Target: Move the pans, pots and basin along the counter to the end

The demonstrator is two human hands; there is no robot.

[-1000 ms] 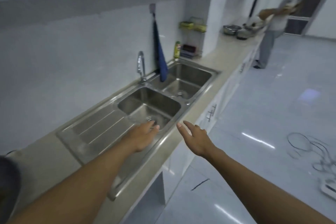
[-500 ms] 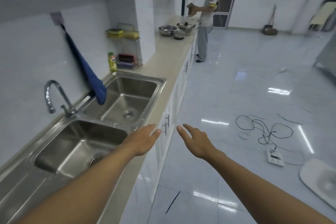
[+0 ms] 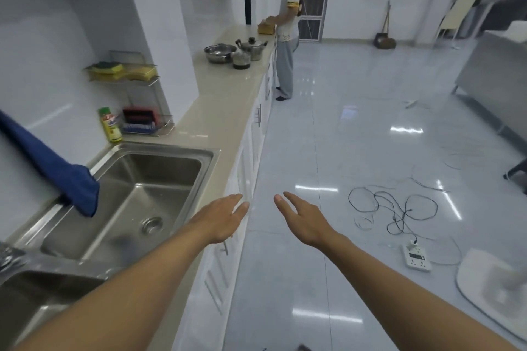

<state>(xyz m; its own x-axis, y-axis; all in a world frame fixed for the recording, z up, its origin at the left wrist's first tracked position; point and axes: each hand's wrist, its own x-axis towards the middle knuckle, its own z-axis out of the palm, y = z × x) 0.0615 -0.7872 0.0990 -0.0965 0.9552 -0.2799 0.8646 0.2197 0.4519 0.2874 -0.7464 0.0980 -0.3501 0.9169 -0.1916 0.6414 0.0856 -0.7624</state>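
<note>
Far down the beige counter [image 3: 225,111] stands a cluster of cookware: a steel basin [image 3: 219,53], a lidded steel pot [image 3: 253,48] and a small lidded pot [image 3: 241,60] in front of them. My left hand [image 3: 221,218] and my right hand [image 3: 299,216] are both stretched out in front of me, fingers straight, holding nothing. They hover near the counter's front edge beside the sink, well short of the cookware.
A double steel sink [image 3: 137,196] lies at my left with a blue cloth [image 3: 57,177] hanging over it. A green bottle [image 3: 111,125] and wire racks with sponges [image 3: 122,71] line the wall. Another person [image 3: 288,28] stands at the counter's far end. Cables and a power strip [image 3: 416,256] lie on the floor.
My view has swung right and moved along the counter past the sink, bringing the cookware closer. Both hands stay outstretched and empty.
</note>
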